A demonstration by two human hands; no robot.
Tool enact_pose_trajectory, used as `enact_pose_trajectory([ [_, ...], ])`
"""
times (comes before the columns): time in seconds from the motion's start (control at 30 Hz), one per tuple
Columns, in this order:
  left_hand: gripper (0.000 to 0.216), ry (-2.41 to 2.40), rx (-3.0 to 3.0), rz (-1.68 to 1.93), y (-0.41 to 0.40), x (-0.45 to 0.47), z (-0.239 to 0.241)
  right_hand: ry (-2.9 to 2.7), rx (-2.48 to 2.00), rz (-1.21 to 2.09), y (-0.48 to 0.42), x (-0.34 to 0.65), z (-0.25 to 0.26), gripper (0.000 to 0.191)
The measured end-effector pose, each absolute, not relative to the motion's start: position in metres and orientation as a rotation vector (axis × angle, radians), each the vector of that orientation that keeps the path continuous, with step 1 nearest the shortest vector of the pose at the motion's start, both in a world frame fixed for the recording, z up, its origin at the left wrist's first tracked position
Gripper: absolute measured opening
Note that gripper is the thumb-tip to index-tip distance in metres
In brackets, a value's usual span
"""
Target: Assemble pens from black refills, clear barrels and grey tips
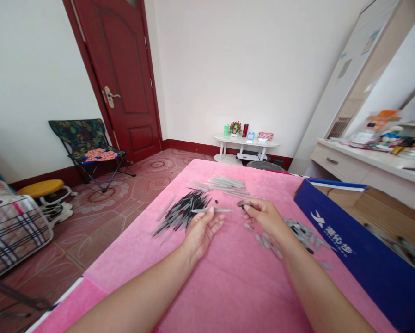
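Between the thumb and fingers of my left hand (201, 232) lies a slim grey-white pen barrel (224, 211), held roughly level. My right hand (265, 216) pinches a small dark piece (241, 203) just right of the barrel's end, apart from it; its exact kind is unclear. Beside my left hand is a heap of thin black and grey pen refills (185, 210). Pale pen barrels (226, 183) lie in a pile beyond both hands. A tiny black part (216, 201) rests on the cloth. Translucent pen caps (299, 230) are heaped by my right forearm, partly hidden.
A pink cloth (224, 286) covers the work surface. At the right stands a blue box (349, 245) with more pens (410, 249) inside. Farther off are a folding chair (86, 138), a yellow stool (41, 187), a white side table (247, 140) and a cluttered dresser (360, 162).
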State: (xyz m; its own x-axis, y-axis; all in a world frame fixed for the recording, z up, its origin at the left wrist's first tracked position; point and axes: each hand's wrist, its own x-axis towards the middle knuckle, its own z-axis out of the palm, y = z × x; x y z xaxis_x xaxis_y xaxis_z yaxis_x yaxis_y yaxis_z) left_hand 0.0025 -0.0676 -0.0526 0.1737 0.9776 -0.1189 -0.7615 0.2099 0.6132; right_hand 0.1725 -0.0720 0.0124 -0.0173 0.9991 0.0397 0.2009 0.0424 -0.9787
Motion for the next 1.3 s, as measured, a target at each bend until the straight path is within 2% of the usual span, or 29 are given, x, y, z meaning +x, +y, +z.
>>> enact_pose_trajectory([
  [0.17, 0.017, 0.544, 0.476, 1.296, -0.067, 0.002, -0.053, -1.321, -1.268, 1.182, -0.074, 0.168, 0.009, 0.02],
  [0.3, 0.017, 0.555, 0.485, 1.286, -0.066, 0.002, -0.054, -1.374, -1.211, 1.103, -0.073, 0.165, 0.004, 0.019],
  [0.5, 0.016, 0.571, 0.495, 1.28, -0.066, 0.002, -0.053, -1.335, -1.187, 1.169, -0.073, 0.163, 0.001, 0.019],
  [1.3, 0.015, 0.594, 0.5, 1.282, -0.068, 0.003, -0.049, -1.401, -1.185, 1.101, -0.072, 0.166, 0.001, 0.015],
])
